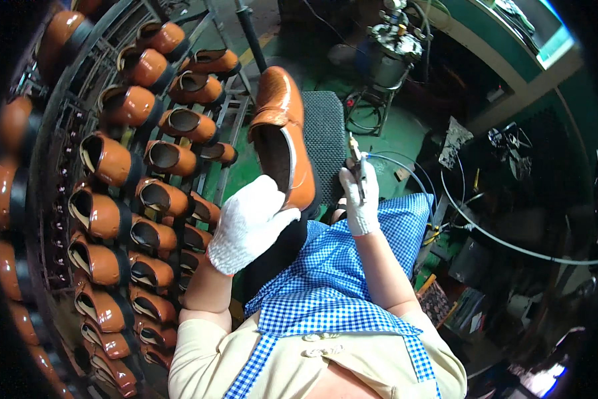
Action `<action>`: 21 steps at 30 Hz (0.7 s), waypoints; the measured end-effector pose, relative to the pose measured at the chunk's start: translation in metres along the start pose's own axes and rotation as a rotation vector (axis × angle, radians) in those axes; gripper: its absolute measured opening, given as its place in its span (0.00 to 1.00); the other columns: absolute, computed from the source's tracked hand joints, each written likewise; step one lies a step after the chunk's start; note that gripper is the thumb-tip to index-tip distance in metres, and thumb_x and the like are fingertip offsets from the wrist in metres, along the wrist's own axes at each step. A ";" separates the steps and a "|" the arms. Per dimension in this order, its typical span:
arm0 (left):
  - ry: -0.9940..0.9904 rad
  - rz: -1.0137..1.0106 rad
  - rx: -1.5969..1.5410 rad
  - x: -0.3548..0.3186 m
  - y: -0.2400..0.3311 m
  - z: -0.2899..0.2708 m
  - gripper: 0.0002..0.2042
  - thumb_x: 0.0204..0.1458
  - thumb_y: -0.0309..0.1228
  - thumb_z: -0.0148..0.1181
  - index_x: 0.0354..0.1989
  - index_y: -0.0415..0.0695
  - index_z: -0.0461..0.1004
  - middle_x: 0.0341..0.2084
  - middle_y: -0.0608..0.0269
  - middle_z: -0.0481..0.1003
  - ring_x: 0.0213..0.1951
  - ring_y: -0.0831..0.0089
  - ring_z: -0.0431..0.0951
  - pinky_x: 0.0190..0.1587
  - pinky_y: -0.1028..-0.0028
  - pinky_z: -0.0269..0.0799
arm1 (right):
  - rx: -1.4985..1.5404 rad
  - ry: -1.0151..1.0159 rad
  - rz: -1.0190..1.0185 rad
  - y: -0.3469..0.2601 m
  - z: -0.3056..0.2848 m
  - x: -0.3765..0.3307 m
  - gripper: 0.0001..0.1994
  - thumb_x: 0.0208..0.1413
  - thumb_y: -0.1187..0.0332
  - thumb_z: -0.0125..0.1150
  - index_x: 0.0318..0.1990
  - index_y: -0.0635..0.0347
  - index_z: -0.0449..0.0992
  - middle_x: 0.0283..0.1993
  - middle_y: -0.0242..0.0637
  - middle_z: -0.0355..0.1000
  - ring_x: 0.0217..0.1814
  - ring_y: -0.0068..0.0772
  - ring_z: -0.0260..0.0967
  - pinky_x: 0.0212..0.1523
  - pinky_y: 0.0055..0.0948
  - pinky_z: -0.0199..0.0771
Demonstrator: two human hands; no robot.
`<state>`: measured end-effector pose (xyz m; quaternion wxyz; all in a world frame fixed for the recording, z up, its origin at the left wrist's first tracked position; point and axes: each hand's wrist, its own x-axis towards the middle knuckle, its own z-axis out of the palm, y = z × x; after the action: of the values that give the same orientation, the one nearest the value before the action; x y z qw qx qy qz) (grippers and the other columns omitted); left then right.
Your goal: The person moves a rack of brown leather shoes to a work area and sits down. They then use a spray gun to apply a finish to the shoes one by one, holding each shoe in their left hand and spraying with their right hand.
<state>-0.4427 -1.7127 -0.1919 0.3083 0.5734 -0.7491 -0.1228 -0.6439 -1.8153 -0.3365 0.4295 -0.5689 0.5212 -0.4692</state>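
My left hand, in a white knit glove, grips a glossy brown loafer by its heel end. The shoe's toe points away from me and its opening shows on the upper side. A spray gun with a brass-coloured nozzle is in my gloved right hand, the fingers wrapped round its body. Its nozzle points away from me, to the right of the loafer and apart from it. A pale hose runs from the gun toward the right.
To my left stands a metal rack filled with rows of similar brown shoes. Beyond my hands is a dark textured pad. A metal pressure pot rests on a stand farther off. A checked blue apron covers my lap.
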 end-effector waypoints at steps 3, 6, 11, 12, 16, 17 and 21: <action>-0.098 0.139 0.026 0.026 0.008 0.006 0.13 0.47 0.29 0.74 0.33 0.38 0.74 0.30 0.53 0.71 0.33 0.54 0.75 0.35 0.63 0.71 | 0.056 -0.076 0.073 0.004 -0.005 -0.007 0.18 0.61 0.64 0.65 0.53 0.66 0.73 0.43 0.46 0.75 0.44 0.41 0.74 0.46 0.37 0.75; -0.204 0.164 0.060 0.033 0.009 0.003 0.13 0.48 0.28 0.73 0.36 0.38 0.75 0.32 0.52 0.73 0.36 0.54 0.76 0.38 0.62 0.72 | 0.016 -0.077 -0.063 0.014 -0.015 -0.009 0.16 0.60 0.68 0.67 0.52 0.64 0.75 0.45 0.47 0.75 0.44 0.46 0.75 0.45 0.38 0.76; -0.031 0.123 0.091 0.014 0.015 0.008 0.23 0.46 0.21 0.73 0.53 0.42 0.76 0.45 0.52 0.74 0.47 0.54 0.77 0.49 0.62 0.75 | -0.459 -0.066 -0.449 0.044 -0.034 -0.004 0.15 0.54 0.61 0.70 0.44 0.59 0.79 0.40 0.43 0.73 0.42 0.49 0.73 0.44 0.44 0.75; 0.038 0.143 0.140 0.008 0.016 0.010 0.26 0.46 0.20 0.73 0.56 0.44 0.76 0.47 0.52 0.73 0.49 0.54 0.77 0.51 0.62 0.75 | -0.574 -0.133 -0.397 0.049 -0.034 -0.005 0.15 0.54 0.57 0.71 0.42 0.58 0.80 0.39 0.43 0.73 0.42 0.47 0.73 0.42 0.44 0.75; 0.056 0.143 0.134 -0.003 0.007 0.010 0.26 0.41 0.14 0.75 0.52 0.49 0.82 0.47 0.58 0.73 0.46 0.61 0.78 0.47 0.67 0.77 | -0.585 -0.205 -0.341 0.057 -0.011 -0.013 0.15 0.55 0.54 0.71 0.36 0.57 0.78 0.36 0.42 0.72 0.38 0.46 0.75 0.37 0.42 0.76; 0.062 0.146 0.185 -0.006 0.004 0.010 0.26 0.41 0.13 0.75 0.51 0.49 0.82 0.47 0.59 0.73 0.45 0.62 0.78 0.46 0.68 0.77 | -0.562 -0.197 -0.347 0.056 -0.013 -0.015 0.15 0.55 0.55 0.71 0.36 0.56 0.78 0.36 0.42 0.72 0.39 0.45 0.75 0.36 0.42 0.76; 0.101 0.084 0.088 -0.015 -0.006 0.011 0.26 0.40 0.12 0.75 0.50 0.50 0.84 0.47 0.59 0.74 0.45 0.64 0.79 0.46 0.69 0.77 | -0.441 -0.114 -0.435 0.035 -0.040 -0.023 0.13 0.53 0.57 0.73 0.38 0.53 0.79 0.35 0.38 0.71 0.35 0.42 0.73 0.35 0.37 0.75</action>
<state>-0.4424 -1.7026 -0.2083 0.3251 0.5597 -0.7608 -0.0475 -0.6904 -1.7957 -0.3652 0.2138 -0.7719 0.4517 -0.3930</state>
